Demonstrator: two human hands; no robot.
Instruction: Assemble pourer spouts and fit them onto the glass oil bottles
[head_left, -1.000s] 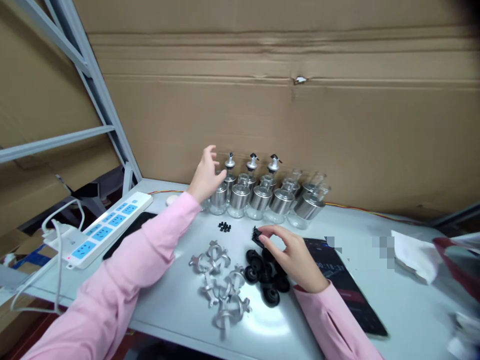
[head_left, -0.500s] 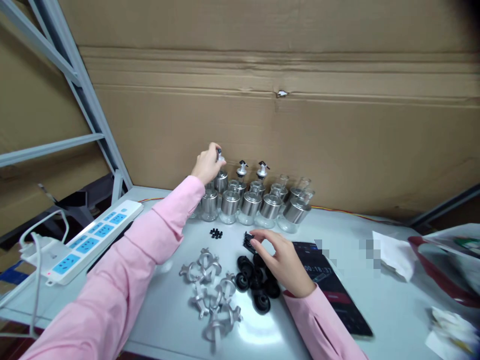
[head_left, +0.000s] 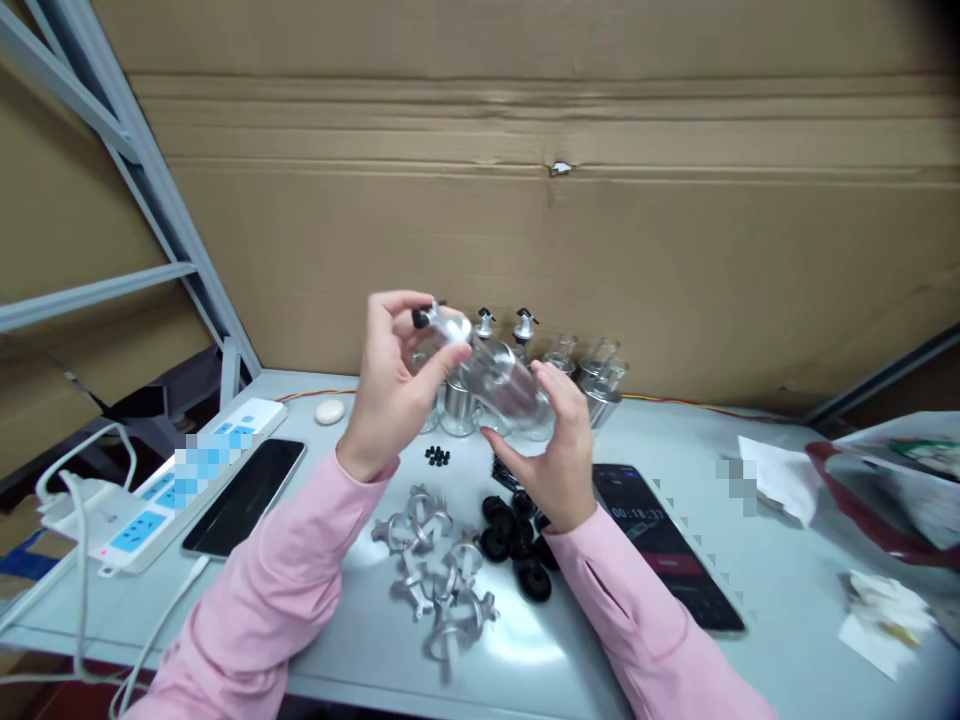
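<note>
Silver fittings (head_left: pixel 448 588) lie nearest, black round parts (head_left: pixel 519 540) just beyond. Over the table (head_left: pixel 345 610), the left hand (head_left: pixel 390 385) grasps a tilted glass bottle (head_left: pixel 506 380) by its silver-topped end; the right hand (head_left: pixel 559 450) is open, fingers spread at its base (whether touching, I cannot tell). Behind stand more bottles (head_left: pixel 458 405), before the cardboard (head_left: pixel 360 230)
</note>
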